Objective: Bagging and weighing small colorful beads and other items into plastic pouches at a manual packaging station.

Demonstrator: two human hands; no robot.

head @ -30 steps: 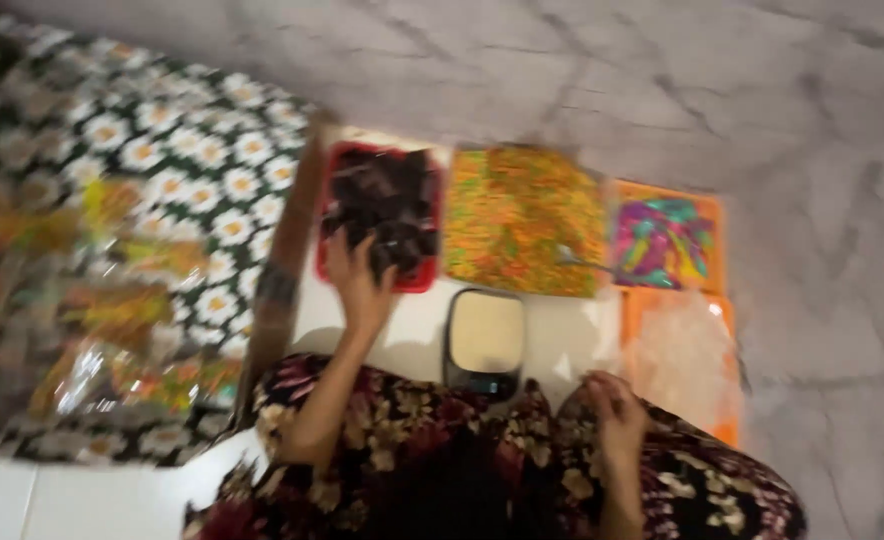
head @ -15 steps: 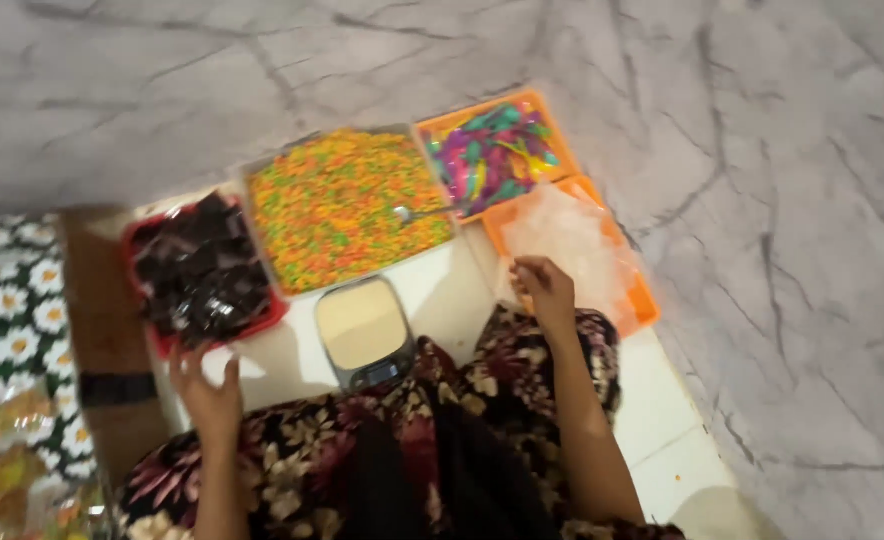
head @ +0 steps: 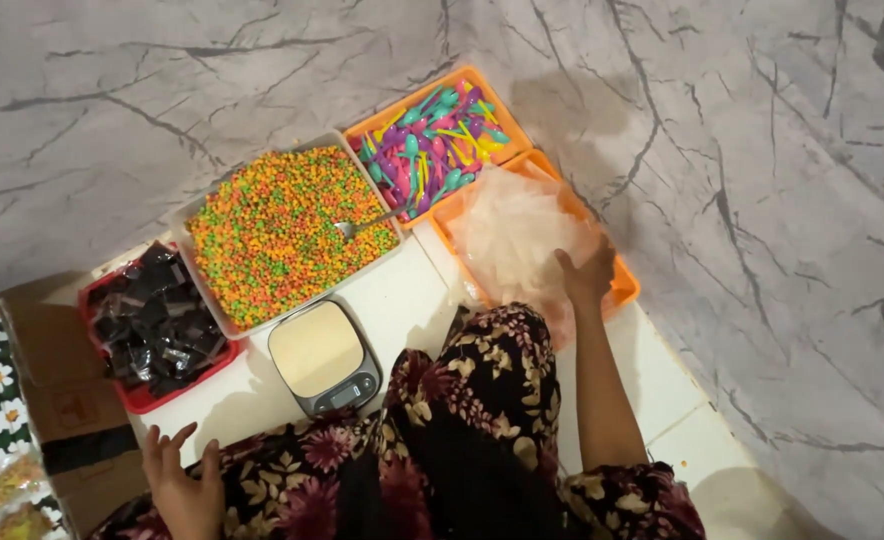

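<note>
fingers of right hand point(head: 587, 275) had moved onto the clear bags point(head: 517, 235) in the orange tray point(head: 617, 290), curled on them, grip unclear. left hand point(head: 182, 485) had left the dark packets point(head: 157, 325), open on my lap.

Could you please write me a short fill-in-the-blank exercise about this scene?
1. The right hand rests on the clear bags in the ____ tray.
2. A metal spoon lies in the white tray of ____ beads.
3. The scale stands on the floor with ____ on its pan.
4. The dark packets fill the ____ tray, beyond the left hand.

Missing words: orange; multicoloured; nothing; red
</note>
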